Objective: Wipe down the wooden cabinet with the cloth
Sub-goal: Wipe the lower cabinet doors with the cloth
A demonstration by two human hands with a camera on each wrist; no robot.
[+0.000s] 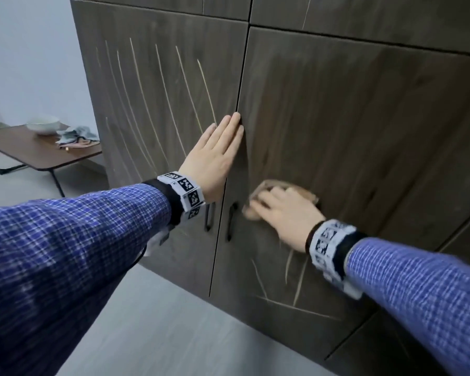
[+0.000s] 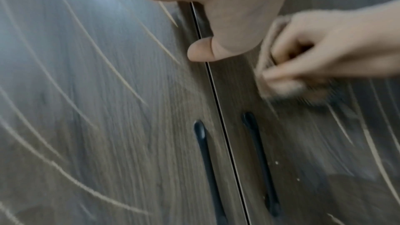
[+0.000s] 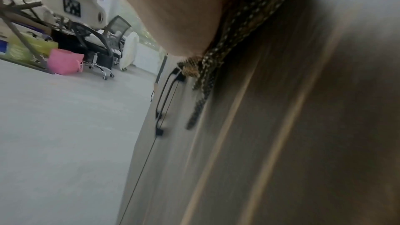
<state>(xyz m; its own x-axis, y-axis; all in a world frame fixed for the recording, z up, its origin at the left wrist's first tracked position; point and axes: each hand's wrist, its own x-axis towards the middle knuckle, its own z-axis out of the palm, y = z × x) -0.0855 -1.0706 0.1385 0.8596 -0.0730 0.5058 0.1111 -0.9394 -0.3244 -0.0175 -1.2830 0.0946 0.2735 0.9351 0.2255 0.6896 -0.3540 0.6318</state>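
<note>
A dark wooden cabinet (image 1: 364, 118) with two doors fills the head view; pale streaks (image 1: 147, 99) mark the left door and the lower right door. My left hand (image 1: 217, 153) lies flat with straight fingers across the seam between the doors, holding nothing. My right hand (image 1: 282, 213) presses a tan cloth (image 1: 304, 189) against the right door, just right of the black handles (image 1: 232, 221), fingers curled over it. In the left wrist view the right hand (image 2: 324, 49) bunches the cloth (image 2: 281, 90) beside the seam. The cloth (image 3: 238, 23) shows a checked weave in the right wrist view.
A low brown table (image 1: 38, 150) stands at the far left with a white bowl (image 1: 42, 124) and crumpled cloths (image 1: 78, 137). Grey floor (image 1: 160, 335) runs below the cabinet. In the right wrist view an office chair (image 3: 101, 45) and a pink bag (image 3: 63, 64) stand across the room.
</note>
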